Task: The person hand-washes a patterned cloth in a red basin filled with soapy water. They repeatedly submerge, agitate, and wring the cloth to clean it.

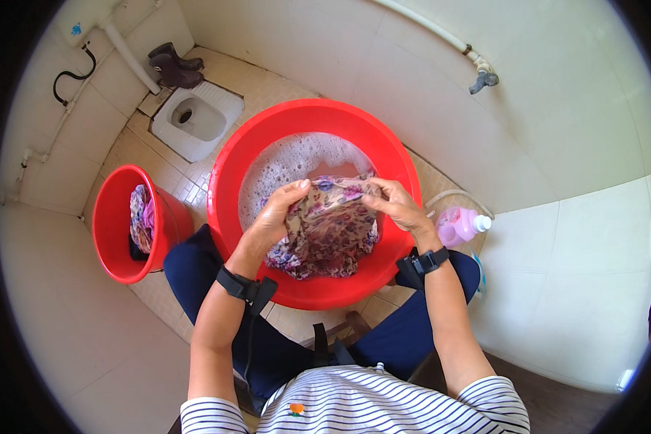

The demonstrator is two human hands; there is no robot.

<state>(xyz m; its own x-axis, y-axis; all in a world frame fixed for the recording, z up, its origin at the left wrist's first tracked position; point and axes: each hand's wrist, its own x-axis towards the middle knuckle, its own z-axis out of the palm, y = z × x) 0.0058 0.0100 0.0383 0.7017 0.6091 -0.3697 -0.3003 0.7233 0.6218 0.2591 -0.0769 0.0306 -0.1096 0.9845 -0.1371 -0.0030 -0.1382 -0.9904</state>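
Observation:
A wet floral-print cloth (pixel 331 222) in beige, purple and pink is stretched between my hands over a large red plastic basin (pixel 317 111). My left hand (pixel 283 208) grips its upper left edge, thumb on top. On the upper right edge, my right hand (pixel 396 203) pinches the fabric between thumb and fingers. The lower part of the cloth hangs into the basin, bunched near the side closest to me. Soapy water with white foam (pixel 298 154) fills the basin's far half. Whether the bunched fabric is one piece or several, I cannot tell.
Left of the basin, a red bucket (pixel 173 217) holds patterned laundry (pixel 141 217). A squat toilet (pixel 198 119) and dark rubber boots (pixel 176 65) are beyond. A pink detergent bottle (pixel 458 227) and a pale hose (pixel 461 194) lie right. A tap (pixel 484 81) juts from the wall.

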